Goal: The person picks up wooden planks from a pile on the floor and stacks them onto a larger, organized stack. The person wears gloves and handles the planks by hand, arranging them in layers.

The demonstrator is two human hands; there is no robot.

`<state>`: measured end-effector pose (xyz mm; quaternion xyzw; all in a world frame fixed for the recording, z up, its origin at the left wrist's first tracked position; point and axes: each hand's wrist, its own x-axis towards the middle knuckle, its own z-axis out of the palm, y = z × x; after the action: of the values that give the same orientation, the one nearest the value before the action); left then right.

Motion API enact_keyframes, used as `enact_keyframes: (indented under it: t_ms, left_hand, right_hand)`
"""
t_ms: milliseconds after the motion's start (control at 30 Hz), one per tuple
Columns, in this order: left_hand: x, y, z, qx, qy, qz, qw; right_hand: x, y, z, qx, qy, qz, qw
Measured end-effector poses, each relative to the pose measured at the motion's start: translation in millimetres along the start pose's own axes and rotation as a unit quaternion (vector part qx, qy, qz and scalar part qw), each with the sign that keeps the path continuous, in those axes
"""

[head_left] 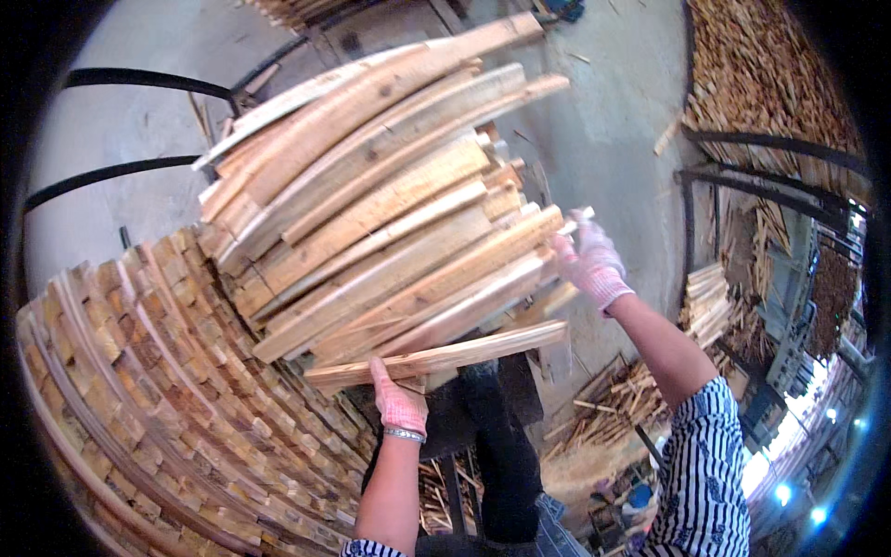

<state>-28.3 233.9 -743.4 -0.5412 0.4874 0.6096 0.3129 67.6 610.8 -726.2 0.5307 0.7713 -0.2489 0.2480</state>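
My left hand (401, 406), in a pinkish knitted glove, is closed on a wooden strip (455, 354). The thumb lies over its near face; the fingers underneath are hidden. That strip is held nearly level along the near side of a loose pile of sawn wooden boards (371, 204). At the pile's right end is my gloved right hand (594, 263). The narrow pale end of another wooden strip (577, 223) shows between its thumb and fingers; the rest of that strip blends into the pile.
On the left stands a tall, tight stack of wood pieces (176, 371). Dark metal bars (148, 80) jut out at the upper left. Heaped wood (770, 74) fills a rack at the upper right. Scrap sticks (613, 399) lie low on the right, beside the grey floor (613, 111).
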Motion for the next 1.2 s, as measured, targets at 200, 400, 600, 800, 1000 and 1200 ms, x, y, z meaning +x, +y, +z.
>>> enact_keyframes:
  t_ms: [200,400,600,800,1000,1200]
  left_hand:
    - [-11.1,-2.8,1.4,-0.224,-0.106,-0.056,0.967]
    - [21.7,-25.6,-5.0,-0.262,-0.067,-0.154,0.950]
    - [23.0,-24.3,9.7,-0.277,-0.136,-0.166,0.937]
    - [25.1,-42.3,-48.4,-0.263,-0.111,-0.157,0.945]
    - [43.1,-53.8,-119.0,-0.059,-0.148,-0.062,0.985]
    - [41.1,-42.6,-61.2,-0.233,-0.139,-0.158,0.949]
  right_hand:
    - [97.4,-2.4,-10.4,0.117,-0.032,-0.082,0.989]
    - [117.9,15.1,54.6,0.373,-0.280,0.005,0.885]
    - [40.6,13.8,45.3,0.240,-0.179,-0.071,0.952]
    - [-85.6,50.9,19.1,0.169,-0.110,-0.293,0.935]
    - [-121.2,18.9,-18.9,0.040,-0.453,-0.161,0.876]
    - [-58.2,-52.4,64.7,-0.157,-0.255,-0.393,0.869]
